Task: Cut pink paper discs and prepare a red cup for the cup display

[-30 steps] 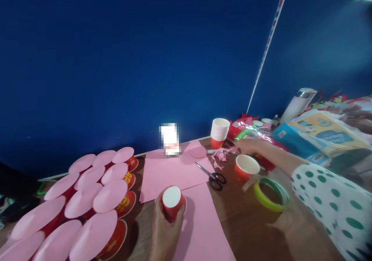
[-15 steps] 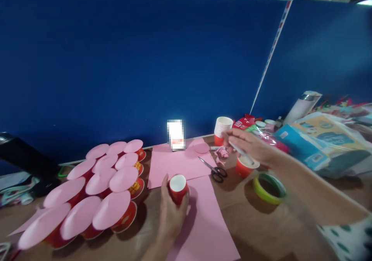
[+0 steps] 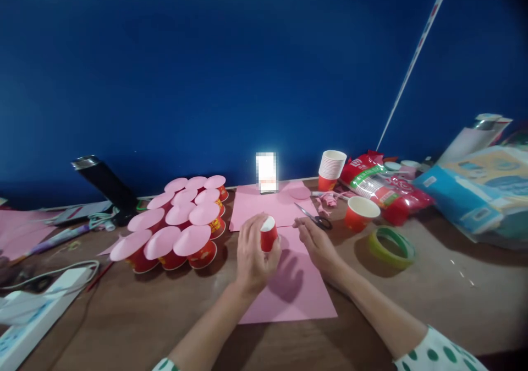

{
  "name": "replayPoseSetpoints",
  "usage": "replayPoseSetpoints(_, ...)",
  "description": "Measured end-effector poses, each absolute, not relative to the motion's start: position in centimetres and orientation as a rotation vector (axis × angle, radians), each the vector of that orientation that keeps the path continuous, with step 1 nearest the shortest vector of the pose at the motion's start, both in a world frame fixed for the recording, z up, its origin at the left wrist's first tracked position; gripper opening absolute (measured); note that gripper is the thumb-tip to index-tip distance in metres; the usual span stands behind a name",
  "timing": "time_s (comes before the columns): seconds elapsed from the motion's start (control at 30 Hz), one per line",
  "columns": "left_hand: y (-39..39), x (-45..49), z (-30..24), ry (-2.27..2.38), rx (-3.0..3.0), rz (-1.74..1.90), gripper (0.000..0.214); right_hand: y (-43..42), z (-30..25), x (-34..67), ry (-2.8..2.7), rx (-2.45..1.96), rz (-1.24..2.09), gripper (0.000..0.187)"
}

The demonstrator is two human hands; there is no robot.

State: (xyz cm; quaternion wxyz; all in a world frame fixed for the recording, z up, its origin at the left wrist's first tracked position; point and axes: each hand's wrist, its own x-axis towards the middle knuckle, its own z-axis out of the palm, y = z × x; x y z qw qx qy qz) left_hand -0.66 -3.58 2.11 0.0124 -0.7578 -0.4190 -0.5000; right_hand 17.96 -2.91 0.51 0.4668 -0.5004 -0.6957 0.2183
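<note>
My left hand (image 3: 254, 252) is wrapped round a red paper cup (image 3: 269, 236), holding it tilted above a pink paper sheet (image 3: 297, 299) with its white end up. Across the sheet, my right hand (image 3: 315, 244) has its fingers partly stretched out, and nothing shows in them. Just beyond those fingers lie scissors (image 3: 314, 216) with dark handles. Another red cup (image 3: 359, 216) stands to the right, its rim up. A thin light stick (image 3: 341, 196) seems to rest against it.
Upside-down red cups wearing pink paper cones (image 3: 192, 241) stand in rows at left. Behind are a bright blurred phone-like screen (image 3: 267, 172) and stacked cups (image 3: 331, 167). Green tape (image 3: 391, 248), a red packet (image 3: 383, 184) and a blue package (image 3: 466, 195) lie right; a power strip (image 3: 45, 305) lies left.
My right hand has let go of the thin stick and come from the right-hand cup toward the pink sheet. My left hand has tilted the held cup. The view has shifted.
</note>
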Motion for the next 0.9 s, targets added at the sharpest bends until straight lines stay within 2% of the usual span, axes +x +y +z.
replayPoseSetpoints(0.17, -4.8, -0.4, 3.9, -1.434, -2.551, -1.481, 0.030, -3.9, 0.5, 17.5, -1.900, -1.155, 0.364, 0.021)
replayPoseSetpoints(0.27, -5.3, -0.7, 4.3, -1.257, -2.485, -1.320, 0.020, -4.1, 0.0, 17.1, -1.971, -1.114, 0.282, 0.021)
replayPoseSetpoints(0.43, -5.1, -1.2, 4.2, -1.197, -2.476, -1.257, 0.037, -3.9, -0.5, 16.8, -1.966, -1.095, 0.147, 0.019)
replayPoseSetpoints(0.5, -5.1, -1.2, 4.2, -1.217, -2.464, -1.204, 0.042, -3.9, -0.6, 17.0, -1.968, -1.048, 0.090, 0.024)
replayPoseSetpoints(0.63, -5.7, -0.6, 5.3, -1.212, -2.534, -0.848, 0.021, -4.2, -0.8, 17.4, -2.018, -0.850, -0.019, 0.040)
replayPoseSetpoints(0.77, -6.3, -0.3, 7.3, -1.206, -2.681, -0.499, 0.022, -4.8, -0.7, 17.1, -2.087, -0.694, -0.067, 0.057)
replayPoseSetpoints(0.9, -6.4, -0.6, 8.0, -1.155, -2.737, -0.336, 0.019, -5.0, -0.7, 16.7, -2.123, -0.663, -0.085, 0.072)
